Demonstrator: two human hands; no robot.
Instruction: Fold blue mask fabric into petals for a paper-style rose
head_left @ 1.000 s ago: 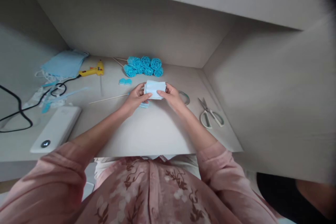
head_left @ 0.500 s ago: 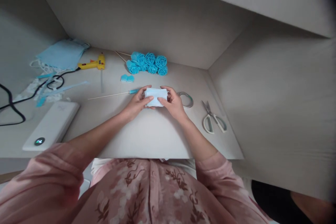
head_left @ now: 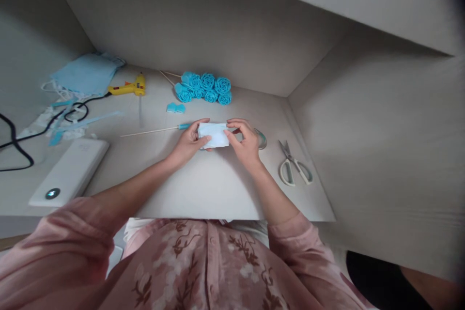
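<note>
A small pale-blue rectangle of folded fabric (head_left: 215, 134) is held up over the table in front of me. My left hand (head_left: 191, 139) grips its left side, thumb on the face and fingers behind. At the upper right edge, the thumb and index finger of my right hand (head_left: 247, 143) pinch the fabric. Behind my left hand lies a thin stick (head_left: 148, 131) with a bright blue wrapped end, partly hidden by that hand. A coil of wire (head_left: 261, 139) sits just right of my right hand, which covers part of it.
Blue fabric roses (head_left: 209, 88) on sticks lie at the back, with a small blue fabric piece (head_left: 176, 107) before them. Scissors (head_left: 292, 164) rest at right. Leftward are a yellow glue gun (head_left: 131, 88), a stack of face masks (head_left: 85, 75), scraps, a cable and a white power bank (head_left: 70, 172).
My right hand has shifted its grip from the fabric's face to the upper right edge, moving slightly right. The fabric has moved slightly left, still in my left hand.
</note>
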